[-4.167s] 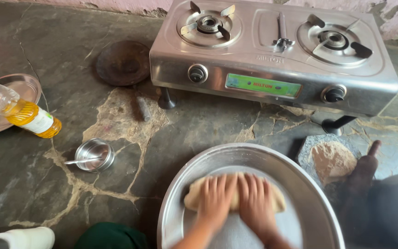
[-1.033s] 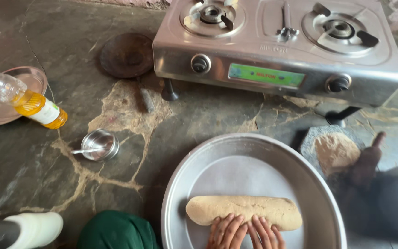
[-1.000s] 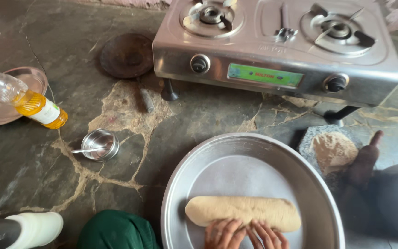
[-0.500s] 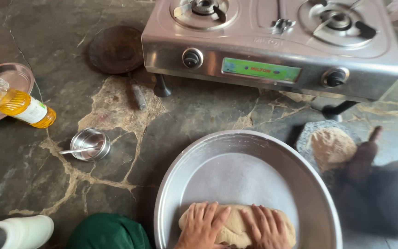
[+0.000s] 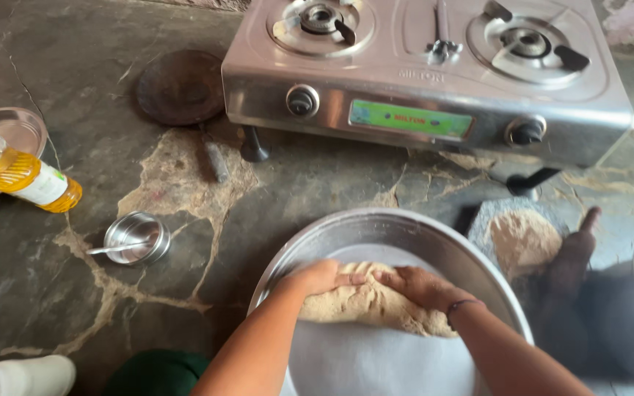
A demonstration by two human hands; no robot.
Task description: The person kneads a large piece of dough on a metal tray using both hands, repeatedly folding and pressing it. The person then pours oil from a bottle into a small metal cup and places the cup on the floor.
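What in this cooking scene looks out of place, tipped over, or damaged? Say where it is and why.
The oil bottle lies on its side at the left, its top resting on a metal plate rather than standing upright. The stone floor shows pale cracked patches below the stove. Both hands press dough inside the tray.

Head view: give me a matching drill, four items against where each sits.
Things:
1. dough
2. oil bottle
3. small steel bowl
4. gas stove

Places:
A. top of the frame, on the stone floor
B. left of the big pan, spoon inside
C. in the big steel pan, under both hands
D. far left, lying on its side

Pairs: 1-C, 2-D, 3-B, 4-A
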